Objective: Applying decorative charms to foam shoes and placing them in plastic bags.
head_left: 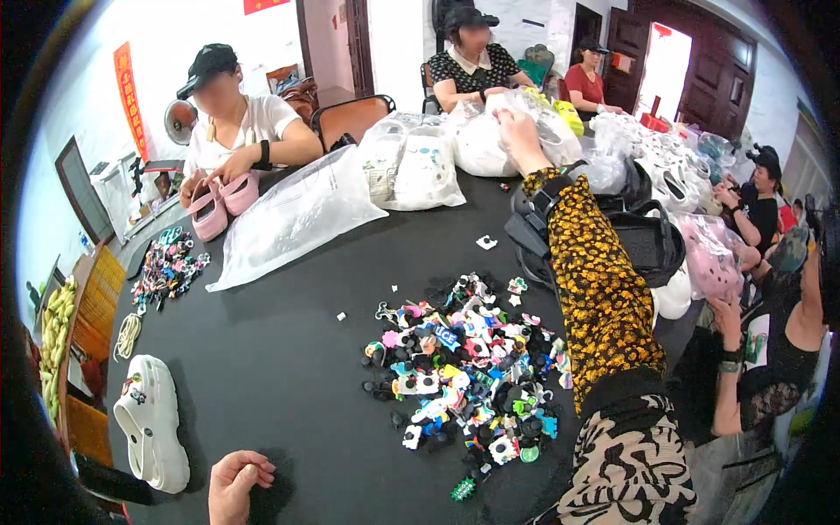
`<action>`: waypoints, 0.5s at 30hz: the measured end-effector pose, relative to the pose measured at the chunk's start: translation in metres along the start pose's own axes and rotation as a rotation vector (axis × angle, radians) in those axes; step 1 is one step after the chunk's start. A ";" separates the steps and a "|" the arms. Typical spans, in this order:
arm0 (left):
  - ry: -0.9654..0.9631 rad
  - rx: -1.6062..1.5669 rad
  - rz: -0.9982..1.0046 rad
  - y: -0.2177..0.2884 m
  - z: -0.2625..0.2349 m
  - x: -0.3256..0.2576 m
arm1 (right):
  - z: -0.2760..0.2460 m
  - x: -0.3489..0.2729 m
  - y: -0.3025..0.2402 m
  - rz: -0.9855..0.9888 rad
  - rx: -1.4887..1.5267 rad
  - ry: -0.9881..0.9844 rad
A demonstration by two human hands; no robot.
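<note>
My right arm stretches far across the black table. Its hand (520, 138) is closed on the clear plastic bag (479, 144) of white shoes at the far side. Near the front edge my left hand (238, 486) rests curled on the table, with nothing visible in its fingers. A white clog (150, 424) with small charms on it lies left of that hand. Between my arms spreads a heap of colourful shoe charms (477, 372). A few loose charms, among them a white one (486, 242), lie beyond the heap.
A large clear plastic bag (293, 223) and bagged white clogs (426, 171) lie along the far side. Black sandals (647, 241) and pink clogs (713, 254) are at right. Across the table a person holds pink shoes (210, 210) near another charm pile (169, 269). Several other people sit around.
</note>
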State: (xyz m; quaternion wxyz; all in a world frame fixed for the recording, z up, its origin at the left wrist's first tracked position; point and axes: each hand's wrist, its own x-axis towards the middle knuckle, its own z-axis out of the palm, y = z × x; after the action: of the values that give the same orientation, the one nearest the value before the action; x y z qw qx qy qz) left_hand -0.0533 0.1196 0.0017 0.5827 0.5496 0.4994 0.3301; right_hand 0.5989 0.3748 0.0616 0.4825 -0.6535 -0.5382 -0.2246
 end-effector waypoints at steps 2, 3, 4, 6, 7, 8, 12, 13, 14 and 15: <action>-0.021 0.019 0.010 -0.001 -0.001 0.002 | -0.010 -0.001 -0.019 0.055 0.319 0.044; -0.031 0.021 0.015 -0.005 -0.001 0.005 | -0.014 0.001 -0.026 -0.051 0.353 0.056; 0.014 0.023 0.033 -0.009 0.001 0.009 | -0.021 0.001 -0.032 -0.051 0.345 0.064; 0.085 0.024 0.027 -0.018 -0.002 0.006 | -0.041 -0.018 -0.116 0.104 0.782 -0.164; 0.095 -0.018 0.040 -0.019 -0.003 0.003 | -0.045 -0.030 -0.148 0.099 0.868 -0.245; 0.073 -0.059 0.073 -0.016 -0.002 0.007 | -0.064 -0.040 -0.169 0.088 0.930 -0.300; 0.128 -0.156 0.074 -0.023 -0.010 -0.002 | -0.108 -0.121 -0.259 -0.219 0.913 -0.762; 0.086 -0.189 0.147 -0.027 -0.013 0.003 | -0.126 -0.138 -0.269 -0.244 0.925 -0.935; 0.094 -0.242 0.188 -0.026 -0.011 0.007 | -0.142 -0.155 -0.276 -0.270 0.936 -1.112; 0.127 -0.284 0.216 -0.025 -0.011 0.011 | -0.144 -0.177 -0.282 -0.381 1.043 -1.190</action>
State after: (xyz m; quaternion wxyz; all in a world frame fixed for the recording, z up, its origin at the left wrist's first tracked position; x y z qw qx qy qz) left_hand -0.0649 0.1284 -0.0241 0.5828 0.4905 0.4216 0.4919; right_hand 0.3150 0.1499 0.0897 0.3113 -0.2519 -0.8420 0.3616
